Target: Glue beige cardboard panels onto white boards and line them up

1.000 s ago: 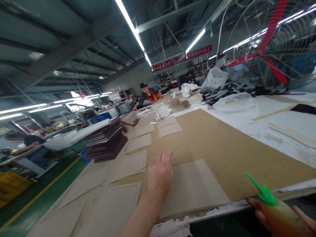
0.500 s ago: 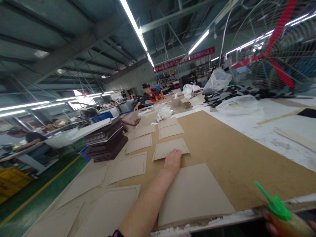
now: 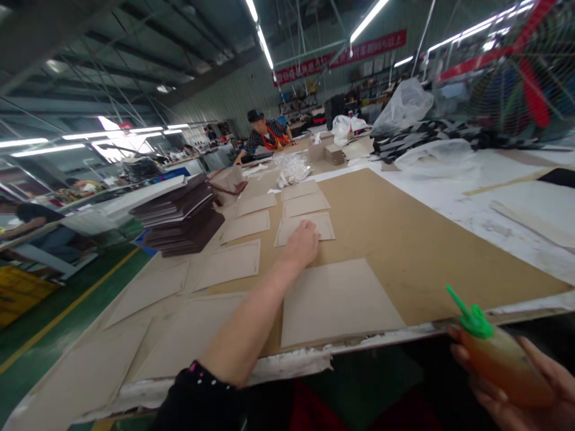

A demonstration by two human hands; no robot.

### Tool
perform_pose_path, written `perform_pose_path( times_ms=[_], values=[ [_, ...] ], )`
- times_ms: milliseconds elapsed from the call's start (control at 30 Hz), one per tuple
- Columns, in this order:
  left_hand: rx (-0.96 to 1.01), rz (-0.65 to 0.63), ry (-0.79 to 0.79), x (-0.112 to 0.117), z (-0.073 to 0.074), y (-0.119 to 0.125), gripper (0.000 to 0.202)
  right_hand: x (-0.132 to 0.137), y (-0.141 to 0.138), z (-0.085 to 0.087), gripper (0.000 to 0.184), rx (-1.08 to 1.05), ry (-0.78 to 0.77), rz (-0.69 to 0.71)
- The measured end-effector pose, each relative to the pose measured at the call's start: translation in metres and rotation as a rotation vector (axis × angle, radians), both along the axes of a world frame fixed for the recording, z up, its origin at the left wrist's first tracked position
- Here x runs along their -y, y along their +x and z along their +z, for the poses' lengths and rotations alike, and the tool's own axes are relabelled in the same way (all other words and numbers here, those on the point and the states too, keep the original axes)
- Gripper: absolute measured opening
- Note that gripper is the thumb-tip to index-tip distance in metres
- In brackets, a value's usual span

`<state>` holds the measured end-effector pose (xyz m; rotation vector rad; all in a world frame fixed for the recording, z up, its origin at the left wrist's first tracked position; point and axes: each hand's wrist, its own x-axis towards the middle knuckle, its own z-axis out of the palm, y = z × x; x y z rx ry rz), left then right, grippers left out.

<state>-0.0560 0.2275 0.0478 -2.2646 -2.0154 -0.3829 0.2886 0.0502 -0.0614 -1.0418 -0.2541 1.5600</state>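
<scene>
My left hand (image 3: 305, 242) reaches across the table, its bent fingers on the right part of a beige rectangular panel (image 3: 290, 229) with lines of glue along its edges. The fingertips' underside is hidden. Nearer me lies a larger plain beige panel (image 3: 336, 305). My right hand (image 3: 489, 395), at the lower right, is wrapped round a squeeze glue bottle (image 3: 507, 359) with amber contents and a green nozzle pointing up and left. Left of my left arm, more beige panels (image 3: 227, 265) lie in a row, several with glue lines along their borders.
A stack of dark brown sheets (image 3: 184, 218) stands at the table's left edge. Clear plastic (image 3: 294, 169) and a small cardboard box (image 3: 335, 154) lie farther back. A co-worker (image 3: 265, 134) leans over the far end. A large fan (image 3: 516, 66) stands at the right.
My left hand has moved the panel away from me, up against the farther ones, and it now lies flatter. The view has tilted down, showing more of the bottle and my right hand.
</scene>
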Motion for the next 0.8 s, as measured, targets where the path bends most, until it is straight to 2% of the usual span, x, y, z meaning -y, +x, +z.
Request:
perform_pose_path(
  times_ms=[100,167,200,267,333,400,500,600,667,800],
  values=[
    [0.04,-0.084,0.02,0.064,0.015,-0.002,0.024,0.0,-0.011,0.028,0.039,0.012,-0.219,-0.098],
    [0.056,-0.155,0.006,0.117,0.012,0.004,0.019,-0.005,-0.017,0.042,0.037,0.084,-0.178,-0.059],
    [0.07,-0.214,0.01,0.143,0.005,0.01,0.019,-0.009,-0.021,0.049,0.035,0.128,-0.114,-0.024],
    [0.113,-0.389,0.125,0.184,-0.015,0.024,0.022,-0.017,-0.033,0.065,0.033,0.232,0.069,0.069],
    [0.124,-0.411,0.189,0.208,-0.038,0.039,0.029,-0.027,-0.05,0.082,0.034,0.364,0.273,0.186],
    [0.137,-0.345,0.215,0.215,-0.058,0.051,0.035,-0.036,-0.069,0.098,0.036,0.525,0.437,0.317],
    [0.145,-0.279,0.223,0.212,-0.077,0.06,0.037,-0.048,-0.097,0.114,0.036,0.814,0.693,0.525],
    [0.125,-0.257,0.24,0.209,-0.087,0.061,0.038,-0.055,-0.121,0.122,0.03,1.047,0.975,0.74],
    [0.101,-0.241,0.261,0.21,-0.091,0.061,0.039,-0.058,-0.134,0.125,0.025,1.122,1.099,0.844],
    [0.041,-0.244,0.282,0.211,-0.098,0.06,0.043,-0.06,-0.152,0.132,0.021,1.185,1.187,0.961]
  ],
)
